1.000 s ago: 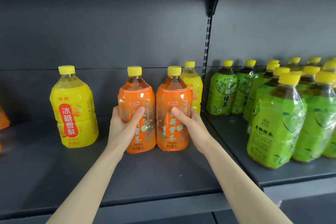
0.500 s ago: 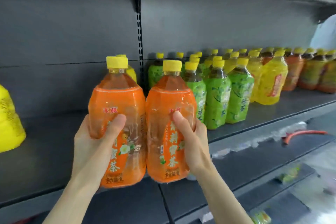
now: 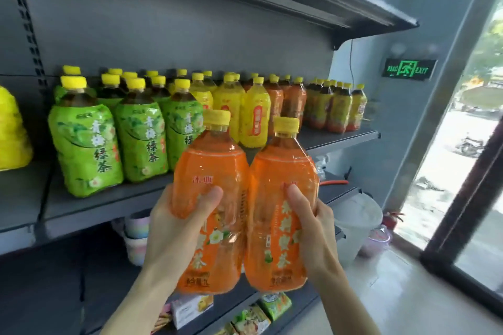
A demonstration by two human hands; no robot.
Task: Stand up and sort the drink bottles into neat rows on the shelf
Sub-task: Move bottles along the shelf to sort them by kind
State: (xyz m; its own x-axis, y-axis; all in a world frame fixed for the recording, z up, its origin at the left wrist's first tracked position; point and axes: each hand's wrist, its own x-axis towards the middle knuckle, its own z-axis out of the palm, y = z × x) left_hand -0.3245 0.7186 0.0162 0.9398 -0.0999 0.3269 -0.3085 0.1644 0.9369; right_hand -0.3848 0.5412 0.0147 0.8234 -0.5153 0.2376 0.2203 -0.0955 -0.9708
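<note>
Head view, lower centre of the frame: the left hand [image 3: 174, 228] grips the left orange bottle [image 3: 211, 198], fingers [image 3: 208, 200] wrapped around its body with the thumb laid across the label; the right hand [image 3: 313, 226] grips the right orange bottle [image 3: 280, 215] in the same manner, its thumb pressed on the front of the label; both bottles stand upright, touching side by side, held in the air in front of the shelf [image 3: 89, 207] and clear of its board; each carries a yellow cap.

Centre left: green bottles [image 3: 84, 141] stand in rows on the shelf, the front ones near its edge; to their right, towards the middle of the frame, yellow bottles [image 3: 254, 117] stand upright; beyond them, further right, a group of orange-labelled bottles [image 3: 295, 98] and then dark bottles with yellow-and-red labels [image 3: 337, 106] reach the shelf's far end.

Far left edge: part of a yellow bottle [image 3: 11, 130], cut off by the frame.

Upper right: a lit green exit sign [image 3: 408, 69] on the wall; right edge: a glass door [image 3: 462, 144].

Bottom centre: small packets [image 3: 273, 304] on a lower shelf, partly hidden behind the held bottles.
</note>
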